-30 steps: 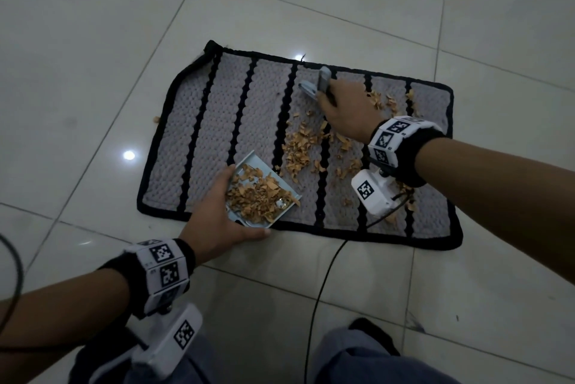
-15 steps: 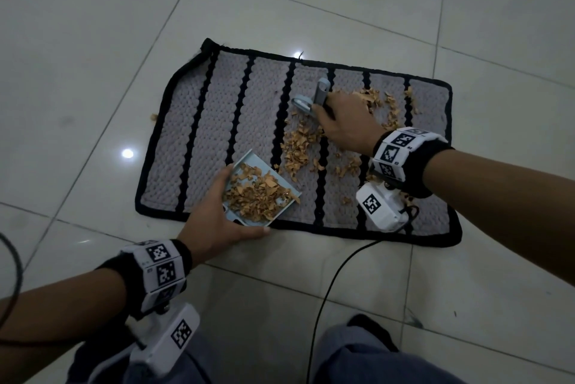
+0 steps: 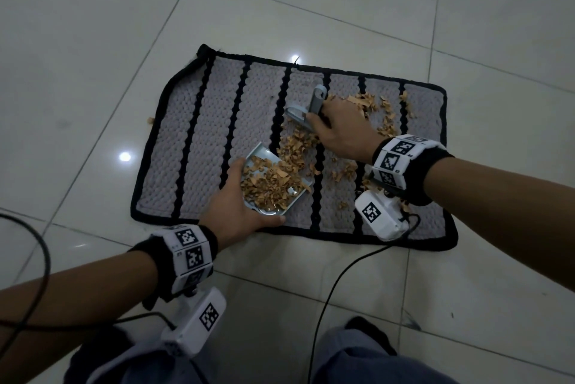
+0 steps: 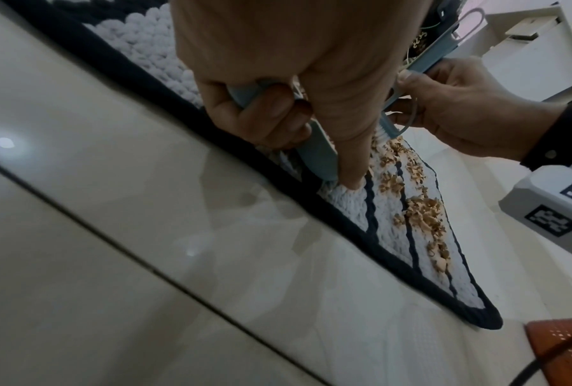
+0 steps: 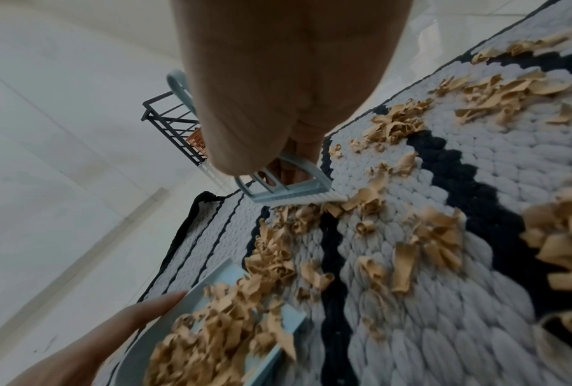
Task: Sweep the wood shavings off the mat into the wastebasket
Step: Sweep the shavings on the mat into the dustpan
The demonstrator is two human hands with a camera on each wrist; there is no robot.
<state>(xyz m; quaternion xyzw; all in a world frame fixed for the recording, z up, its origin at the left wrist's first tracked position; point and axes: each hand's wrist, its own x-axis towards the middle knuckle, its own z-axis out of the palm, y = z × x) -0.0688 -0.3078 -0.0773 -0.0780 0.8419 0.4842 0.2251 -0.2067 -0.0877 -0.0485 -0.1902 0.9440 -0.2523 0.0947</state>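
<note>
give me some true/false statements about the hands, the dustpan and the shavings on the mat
1. The left hand holds the dustpan. True.
2. The dustpan is empty. False: wood shavings are piled in it.
3. The right hand grips the brush. True.
4. The mat is free of shavings. False: many lie on its right half.
5. The brush lies on bare floor tile. False: it is on the mat.

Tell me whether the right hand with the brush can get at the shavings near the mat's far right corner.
Probably yes. The right hand grips the brush on the mat, and those shavings lie loose just beside it with nothing between. The left hand and dustpan sit on the other side.
</note>
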